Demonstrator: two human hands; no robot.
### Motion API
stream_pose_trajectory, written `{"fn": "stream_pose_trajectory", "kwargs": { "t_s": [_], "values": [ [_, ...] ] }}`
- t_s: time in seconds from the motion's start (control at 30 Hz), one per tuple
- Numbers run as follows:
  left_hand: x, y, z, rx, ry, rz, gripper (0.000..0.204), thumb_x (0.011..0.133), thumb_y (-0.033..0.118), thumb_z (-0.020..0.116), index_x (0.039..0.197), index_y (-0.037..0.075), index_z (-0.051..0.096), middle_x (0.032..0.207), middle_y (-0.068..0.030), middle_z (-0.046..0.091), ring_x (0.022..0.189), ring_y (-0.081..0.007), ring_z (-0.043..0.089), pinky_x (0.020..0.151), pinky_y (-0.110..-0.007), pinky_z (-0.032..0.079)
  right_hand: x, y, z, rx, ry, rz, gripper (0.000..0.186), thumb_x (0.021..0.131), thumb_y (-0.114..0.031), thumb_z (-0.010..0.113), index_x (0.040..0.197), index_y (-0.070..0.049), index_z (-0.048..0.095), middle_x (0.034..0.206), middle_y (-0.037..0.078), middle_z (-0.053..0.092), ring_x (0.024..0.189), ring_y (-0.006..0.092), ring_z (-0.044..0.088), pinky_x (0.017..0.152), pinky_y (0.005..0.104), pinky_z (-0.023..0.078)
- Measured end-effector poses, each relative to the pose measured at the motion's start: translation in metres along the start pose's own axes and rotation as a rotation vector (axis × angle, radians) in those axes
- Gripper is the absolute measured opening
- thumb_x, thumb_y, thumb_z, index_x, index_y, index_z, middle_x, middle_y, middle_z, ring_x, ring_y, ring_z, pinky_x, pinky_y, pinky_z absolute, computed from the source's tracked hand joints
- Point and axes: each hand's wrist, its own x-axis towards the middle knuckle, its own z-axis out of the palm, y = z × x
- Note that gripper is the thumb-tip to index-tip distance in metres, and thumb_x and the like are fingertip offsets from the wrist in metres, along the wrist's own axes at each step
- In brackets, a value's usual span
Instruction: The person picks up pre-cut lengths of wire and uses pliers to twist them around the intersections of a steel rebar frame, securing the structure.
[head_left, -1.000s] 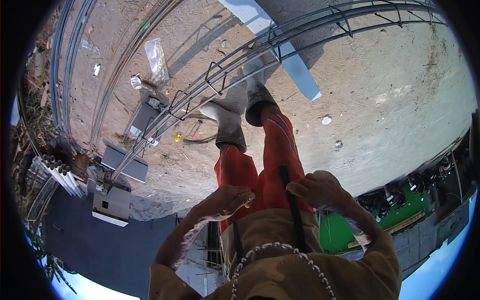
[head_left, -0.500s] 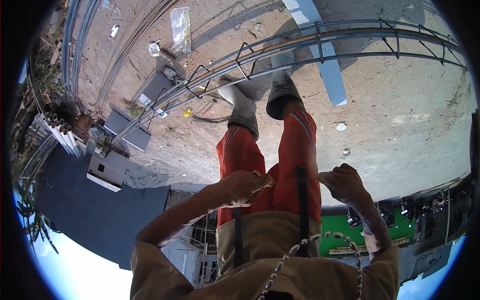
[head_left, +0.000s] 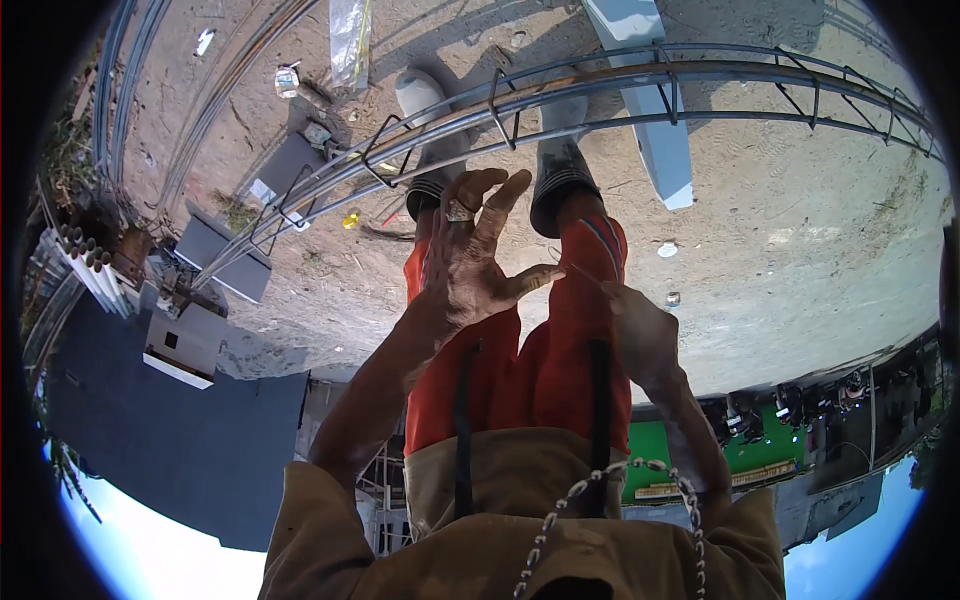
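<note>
My left hand (head_left: 465,260) is raised with its fingers spread and the thumb pointing toward my right hand; a ring sits on one finger. My right hand (head_left: 640,330) is closed, and a thin wire (head_left: 587,273) seems to stick out from its fingertips toward the left thumb. The wire is fine and partly blurred. Beyond both hands, a long reinforcing-bar cage (head_left: 740,70) with square stirrups runs across in front of my legs. Neither hand touches it.
A pale blue-grey board (head_left: 655,150) lies under the cage at the right, and a grey block (head_left: 222,262) is under its left end. Loose steel bars (head_left: 135,90) lie at the far left, near white pipes (head_left: 95,270). My boots (head_left: 563,170) stand on sandy ground.
My left hand has risen away from my waist and opened from a pinch. My right hand has moved left and a little upward. One boot has stepped forward.
</note>
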Motion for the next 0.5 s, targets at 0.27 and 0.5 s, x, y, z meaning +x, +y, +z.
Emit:
{"fn": "stream_pose_trajectory", "kwargs": {
  "t_s": [0.27,0.5],
  "values": [
    [0.054,-0.059,0.040,0.281,0.231,-0.298,0.086,0.071,0.033,0.071,0.135,-0.003,0.027,0.133,-0.0283,0.030,0.127,-0.0449,0.024,0.100,-0.053,0.025,0.077,0.033,0.029,-0.086,0.646,0.109,0.034,0.088,-0.015,0.058,0.061,-0.002,0.044,0.055,0.002,0.042,0.048,0.0077,0.034,0.045,0.0247,0.027],
    [0.040,-0.084,-0.001,-0.588,-0.200,-0.139,0.078,0.076,0.026,0.066,0.139,0.003,0.026,0.133,-0.0182,0.038,0.121,-0.0287,0.043,0.096,-0.036,0.037,0.146,-0.018,0.042,0.218,0.383,0.272,0.021,0.089,-0.018,0.056,0.100,-0.001,0.057,0.071,0.012,0.057,0.059,0.0211,0.055,0.052,0.0312,0.043]
  ]
}}
